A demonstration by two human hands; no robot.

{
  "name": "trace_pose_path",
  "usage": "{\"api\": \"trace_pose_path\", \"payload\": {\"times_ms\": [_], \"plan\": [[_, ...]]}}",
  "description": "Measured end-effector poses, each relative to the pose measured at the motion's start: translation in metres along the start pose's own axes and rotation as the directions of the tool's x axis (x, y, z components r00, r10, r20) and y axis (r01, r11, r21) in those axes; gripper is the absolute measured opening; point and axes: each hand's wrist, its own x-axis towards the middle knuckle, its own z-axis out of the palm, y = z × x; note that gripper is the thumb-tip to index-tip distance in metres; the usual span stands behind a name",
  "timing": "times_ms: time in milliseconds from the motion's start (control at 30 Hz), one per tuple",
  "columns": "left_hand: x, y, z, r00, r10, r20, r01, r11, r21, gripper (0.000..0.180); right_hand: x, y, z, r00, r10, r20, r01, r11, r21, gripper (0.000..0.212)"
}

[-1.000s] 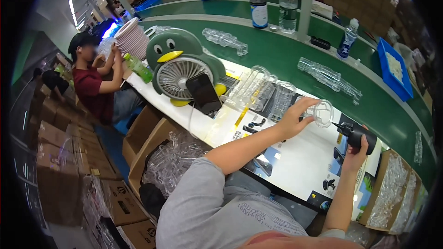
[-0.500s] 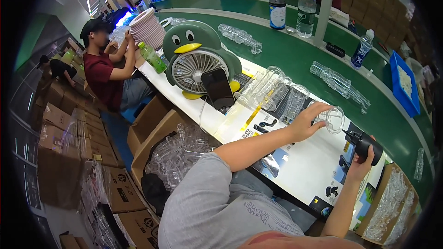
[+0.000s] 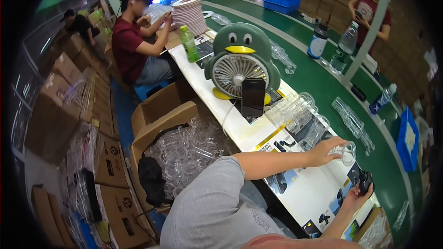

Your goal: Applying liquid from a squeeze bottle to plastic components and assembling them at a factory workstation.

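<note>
My left hand [image 3: 326, 151] pinches a clear plastic part with a round ring-like end [image 3: 349, 154], held over the right part of the white table. Lower and to its right, my right hand [image 3: 357, 197] is closed around a small black squeeze bottle [image 3: 365, 183] with a narrow nozzle. A gap separates the bottle from the clear part. Just beyond my left hand, several clear plastic tubes [image 3: 295, 113] lie together on the printed sheets covering the table.
A green penguin-shaped fan [image 3: 243, 37] stands on the table with a dark phone [image 3: 253, 97] before it. Left of me, an open carton [image 3: 159, 133] holds clear parts. A green conveyor [image 3: 318, 80] carries clear pieces and bottles. A co-worker [image 3: 131, 46] sits at far left.
The whole view has swung, so the scene sits further right and tilts differently. The black bottle has turned; its nozzle no longer points straight at the clear part. Both hands keep their holds.
</note>
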Motion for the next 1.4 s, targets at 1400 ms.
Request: {"api": "trace_pose_path", "payload": {"times_ms": [1400], "plan": [[-0.005, -0.01, 0.011, 0.989, -0.142, 0.037, 0.147, 0.95, -0.275, 0.044, 0.025, 0.006, -0.008, 0.978, 0.063, -0.197, -0.06, 0.998, 0.022, 0.027]]}}
